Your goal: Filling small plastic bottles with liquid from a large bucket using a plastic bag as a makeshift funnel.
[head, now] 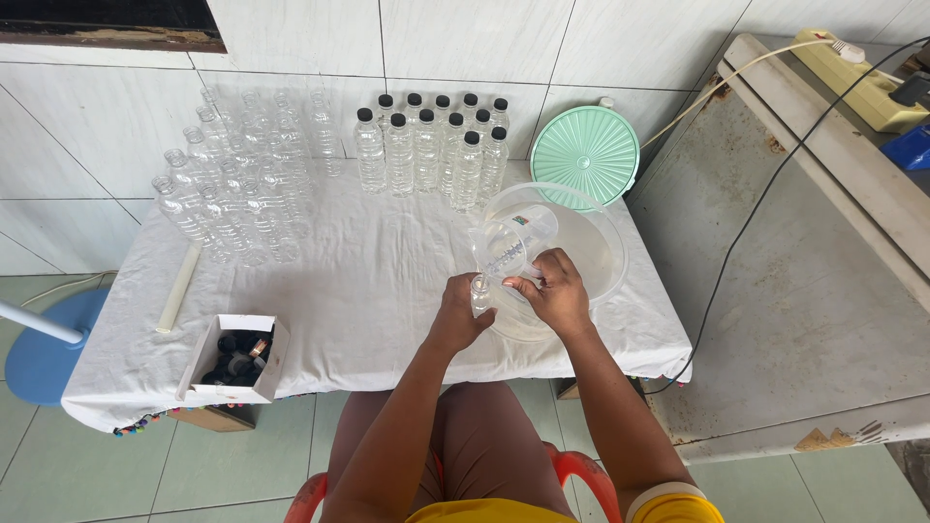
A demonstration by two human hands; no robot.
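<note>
My left hand (457, 318) grips a small clear plastic bottle (480, 293) upright at the near edge of a large clear basin (605, 232). My right hand (554, 293) holds a clear measuring jug (511, 244) by its handle, tilted with its spout over the bottle's mouth. Both hands meet above the white-clothed table (368, 291), right of its middle.
Several capped, filled bottles (431, 145) stand at the back centre; several uncapped empty bottles (237, 194) crowd the back left. A white box of black caps (235, 358) sits front left beside a white tube (178, 289). A green lid (585, 153) leans on the wall. A metal cabinet (804, 291) stands at right.
</note>
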